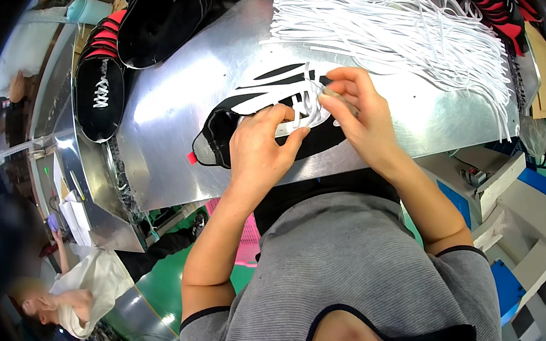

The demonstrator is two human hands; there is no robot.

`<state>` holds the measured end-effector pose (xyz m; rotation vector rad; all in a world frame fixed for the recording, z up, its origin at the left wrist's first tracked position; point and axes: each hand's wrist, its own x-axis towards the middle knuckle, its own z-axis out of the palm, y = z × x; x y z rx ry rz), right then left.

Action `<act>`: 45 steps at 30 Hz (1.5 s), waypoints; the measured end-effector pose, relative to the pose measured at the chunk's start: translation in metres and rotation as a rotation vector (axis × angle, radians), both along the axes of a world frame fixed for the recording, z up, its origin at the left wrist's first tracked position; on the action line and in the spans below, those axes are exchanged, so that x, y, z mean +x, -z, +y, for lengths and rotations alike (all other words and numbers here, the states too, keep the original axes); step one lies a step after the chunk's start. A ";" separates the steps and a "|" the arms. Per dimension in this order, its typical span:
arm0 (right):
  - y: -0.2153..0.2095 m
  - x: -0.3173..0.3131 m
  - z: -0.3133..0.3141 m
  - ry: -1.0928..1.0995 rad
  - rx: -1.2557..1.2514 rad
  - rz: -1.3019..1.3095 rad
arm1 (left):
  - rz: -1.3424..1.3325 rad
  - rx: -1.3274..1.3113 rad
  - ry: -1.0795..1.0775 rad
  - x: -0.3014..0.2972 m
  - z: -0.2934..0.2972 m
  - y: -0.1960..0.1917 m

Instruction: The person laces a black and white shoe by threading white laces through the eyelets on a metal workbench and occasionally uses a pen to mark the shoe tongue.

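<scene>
A black and white shoe upper (264, 93) lies on the shiny metal table (179, 114), toe end toward the left. My left hand (259, 146) presses down on its middle, fingers curled over the lacing area. My right hand (359, 110) pinches a white lace (307, 101) just above the upper's eyelets. A big heap of loose white laces (400, 37) spreads over the table beyond my hands.
Stacks of black and red shoe uppers (164, 6) lie at the table's far left, with more (99, 79) on a lower shelf to the left. Another person in white (84, 290) sits at lower left. White and blue bins (522, 210) stand at right.
</scene>
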<state>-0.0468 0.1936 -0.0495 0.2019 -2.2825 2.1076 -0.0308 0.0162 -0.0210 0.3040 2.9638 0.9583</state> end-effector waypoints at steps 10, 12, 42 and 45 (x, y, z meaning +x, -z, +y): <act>0.002 0.043 0.018 -0.153 0.165 -0.112 | -0.007 -0.006 0.005 0.000 -0.001 0.003; 0.002 0.041 0.018 -0.166 0.164 -0.112 | -0.010 0.018 0.017 -0.001 -0.001 0.003; -0.053 0.006 0.000 -0.356 0.531 0.503 | 0.459 -0.147 0.184 0.044 -0.014 0.001; -0.065 0.000 -0.004 -0.411 0.343 0.429 | 0.434 -0.204 0.224 0.047 -0.018 0.003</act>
